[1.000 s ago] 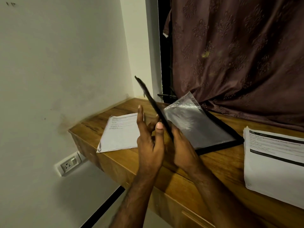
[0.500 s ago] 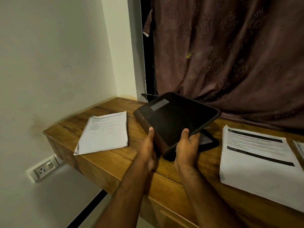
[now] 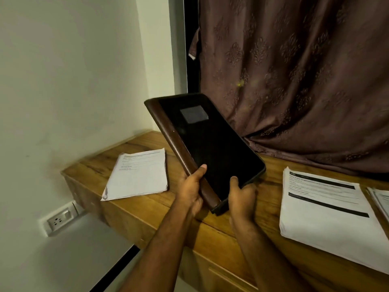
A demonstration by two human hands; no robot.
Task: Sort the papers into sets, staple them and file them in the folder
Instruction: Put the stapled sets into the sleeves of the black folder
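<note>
Both hands hold the closed black folder [image 3: 207, 144] by its near end, left hand [image 3: 190, 191] gripping the brown spine, right hand [image 3: 242, 196] pinching the bottom edge, its long side tilting up and away.

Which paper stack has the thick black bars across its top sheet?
The right stack, right of the folder. The left stack by the wall shows only thin text lines.

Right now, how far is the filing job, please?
Done: hard to say; one paper set lies on the left of the desk. Staples are too small to see. In hand: left hand and right hand hold the closed folder, tilted. Left: a thick stack and more sheets are unfiled.
</note>
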